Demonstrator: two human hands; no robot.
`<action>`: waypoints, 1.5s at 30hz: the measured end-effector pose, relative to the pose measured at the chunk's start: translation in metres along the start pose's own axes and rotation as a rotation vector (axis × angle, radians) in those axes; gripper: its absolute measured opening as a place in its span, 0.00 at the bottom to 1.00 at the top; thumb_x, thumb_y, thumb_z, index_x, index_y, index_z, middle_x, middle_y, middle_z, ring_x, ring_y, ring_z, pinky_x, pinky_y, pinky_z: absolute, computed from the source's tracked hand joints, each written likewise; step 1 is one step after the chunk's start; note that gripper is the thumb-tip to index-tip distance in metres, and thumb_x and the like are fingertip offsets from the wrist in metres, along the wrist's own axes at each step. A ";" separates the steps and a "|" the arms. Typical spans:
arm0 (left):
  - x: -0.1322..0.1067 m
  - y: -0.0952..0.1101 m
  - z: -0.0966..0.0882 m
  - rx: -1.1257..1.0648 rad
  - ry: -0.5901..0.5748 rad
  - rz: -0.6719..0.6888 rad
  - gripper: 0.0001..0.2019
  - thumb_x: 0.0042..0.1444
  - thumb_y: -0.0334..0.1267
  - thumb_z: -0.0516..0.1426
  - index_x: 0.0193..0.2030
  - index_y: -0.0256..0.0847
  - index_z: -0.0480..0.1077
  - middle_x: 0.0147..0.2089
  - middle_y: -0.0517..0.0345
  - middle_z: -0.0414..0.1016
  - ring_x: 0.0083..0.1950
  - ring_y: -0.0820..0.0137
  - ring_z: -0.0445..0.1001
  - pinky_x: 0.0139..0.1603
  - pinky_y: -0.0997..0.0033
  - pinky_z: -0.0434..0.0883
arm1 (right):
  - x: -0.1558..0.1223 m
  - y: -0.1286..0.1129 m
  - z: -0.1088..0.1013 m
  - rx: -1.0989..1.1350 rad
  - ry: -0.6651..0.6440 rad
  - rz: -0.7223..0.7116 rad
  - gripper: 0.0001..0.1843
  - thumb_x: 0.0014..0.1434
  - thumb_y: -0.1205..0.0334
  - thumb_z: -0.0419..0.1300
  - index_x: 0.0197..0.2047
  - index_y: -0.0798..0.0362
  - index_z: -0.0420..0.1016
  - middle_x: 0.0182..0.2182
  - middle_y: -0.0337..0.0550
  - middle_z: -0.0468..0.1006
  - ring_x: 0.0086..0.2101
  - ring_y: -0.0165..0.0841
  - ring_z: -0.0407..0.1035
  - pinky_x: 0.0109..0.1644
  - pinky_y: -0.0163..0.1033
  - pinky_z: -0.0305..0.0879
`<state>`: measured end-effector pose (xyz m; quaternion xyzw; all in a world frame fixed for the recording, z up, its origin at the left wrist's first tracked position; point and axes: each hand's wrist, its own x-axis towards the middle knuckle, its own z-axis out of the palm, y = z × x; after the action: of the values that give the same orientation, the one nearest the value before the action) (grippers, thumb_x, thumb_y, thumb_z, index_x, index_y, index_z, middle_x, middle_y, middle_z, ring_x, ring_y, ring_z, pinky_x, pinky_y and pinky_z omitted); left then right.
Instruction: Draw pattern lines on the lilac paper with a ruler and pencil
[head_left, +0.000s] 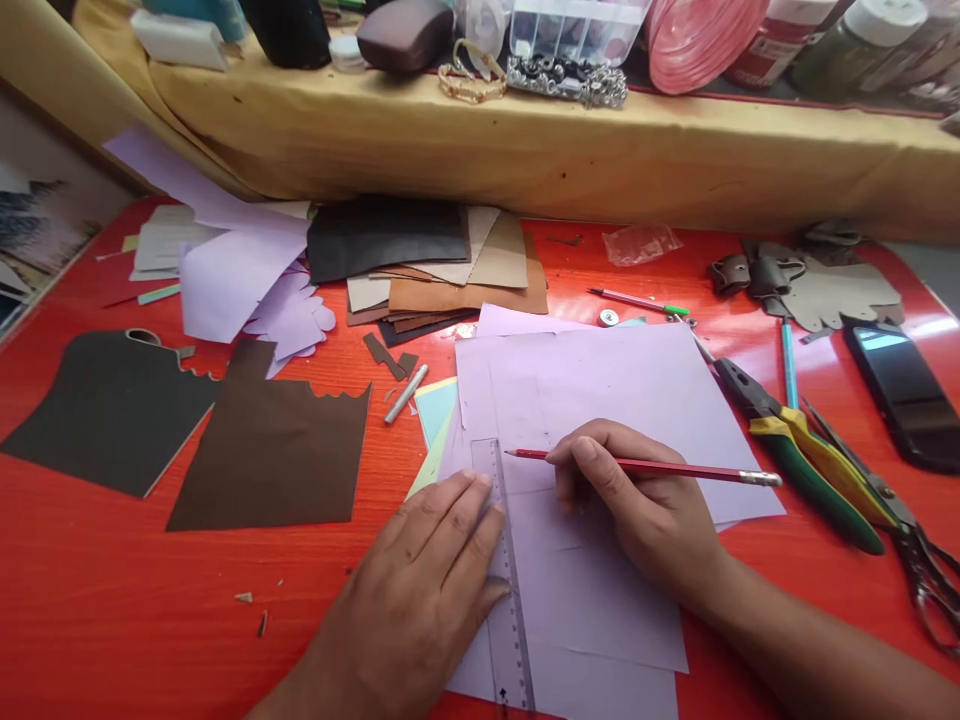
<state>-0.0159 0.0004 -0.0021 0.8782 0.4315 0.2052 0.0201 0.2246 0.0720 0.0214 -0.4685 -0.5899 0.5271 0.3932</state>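
Note:
My left hand point(427, 590) lies flat with fingers stretched out, pressing a clear plastic ruler point(504, 600) onto lilac paper sheets point(615, 400) on the red table. My right hand point(637, 510) is closed around a red pencil point(675, 468). The pencil's tip rests on the paper just right of the ruler's upper end, and its eraser end points right.
Dark leather pieces point(262, 450) point(105, 410) lie at the left. A stack of leather scraps point(435, 260) sits at the back. Green-and-yellow pliers point(810, 460), scissors point(915, 560), a phone point(904, 385) and a pen point(637, 300) lie at the right. A yellow-draped shelf point(525, 150) runs across the back.

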 end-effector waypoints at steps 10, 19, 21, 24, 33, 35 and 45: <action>0.001 -0.002 -0.001 -0.028 -0.008 -0.003 0.18 0.82 0.40 0.51 0.67 0.35 0.75 0.70 0.48 0.79 0.71 0.57 0.75 0.75 0.57 0.64 | 0.000 0.005 -0.002 0.015 -0.031 0.037 0.19 0.80 0.50 0.60 0.41 0.51 0.83 0.28 0.39 0.81 0.27 0.31 0.75 0.32 0.36 0.72; 0.002 -0.003 -0.003 -0.025 -0.008 0.005 0.18 0.82 0.41 0.51 0.66 0.36 0.76 0.69 0.51 0.80 0.70 0.59 0.76 0.74 0.59 0.66 | 0.000 0.004 -0.002 -0.007 -0.039 0.018 0.18 0.81 0.52 0.59 0.40 0.51 0.83 0.28 0.38 0.80 0.27 0.30 0.75 0.33 0.35 0.72; 0.002 -0.003 -0.003 -0.017 -0.009 0.006 0.18 0.82 0.41 0.50 0.66 0.37 0.76 0.69 0.51 0.81 0.70 0.59 0.76 0.74 0.59 0.66 | 0.001 0.004 -0.002 -0.006 -0.041 0.021 0.18 0.81 0.52 0.59 0.41 0.51 0.83 0.28 0.38 0.80 0.27 0.30 0.74 0.32 0.35 0.72; 0.003 -0.003 -0.003 -0.008 -0.008 0.004 0.18 0.83 0.41 0.50 0.66 0.37 0.76 0.69 0.52 0.81 0.70 0.59 0.77 0.74 0.59 0.67 | 0.001 0.004 -0.002 -0.006 -0.041 0.027 0.18 0.81 0.52 0.59 0.41 0.51 0.83 0.28 0.38 0.80 0.27 0.30 0.75 0.32 0.35 0.72; 0.003 -0.004 -0.002 0.004 -0.007 0.004 0.18 0.83 0.44 0.50 0.66 0.39 0.76 0.69 0.54 0.81 0.69 0.60 0.77 0.73 0.60 0.69 | 0.001 0.006 -0.002 -0.017 -0.048 0.030 0.18 0.81 0.52 0.59 0.41 0.51 0.83 0.29 0.39 0.81 0.28 0.32 0.75 0.33 0.37 0.72; 0.002 -0.004 -0.002 0.000 -0.012 0.005 0.18 0.82 0.43 0.51 0.66 0.39 0.76 0.69 0.53 0.80 0.70 0.60 0.77 0.74 0.60 0.68 | 0.002 0.006 -0.002 -0.023 -0.053 0.027 0.18 0.81 0.53 0.59 0.40 0.51 0.82 0.29 0.39 0.80 0.28 0.31 0.75 0.33 0.37 0.72; 0.001 -0.004 -0.002 -0.012 -0.002 -0.004 0.18 0.81 0.42 0.52 0.66 0.37 0.76 0.69 0.51 0.80 0.71 0.60 0.76 0.77 0.60 0.66 | 0.003 0.005 0.000 -0.060 -0.057 0.019 0.18 0.81 0.53 0.59 0.41 0.52 0.83 0.30 0.41 0.81 0.29 0.33 0.75 0.33 0.38 0.72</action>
<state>-0.0191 0.0031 -0.0013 0.8775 0.4320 0.2067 0.0261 0.2249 0.0750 0.0166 -0.4705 -0.6119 0.5262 0.3570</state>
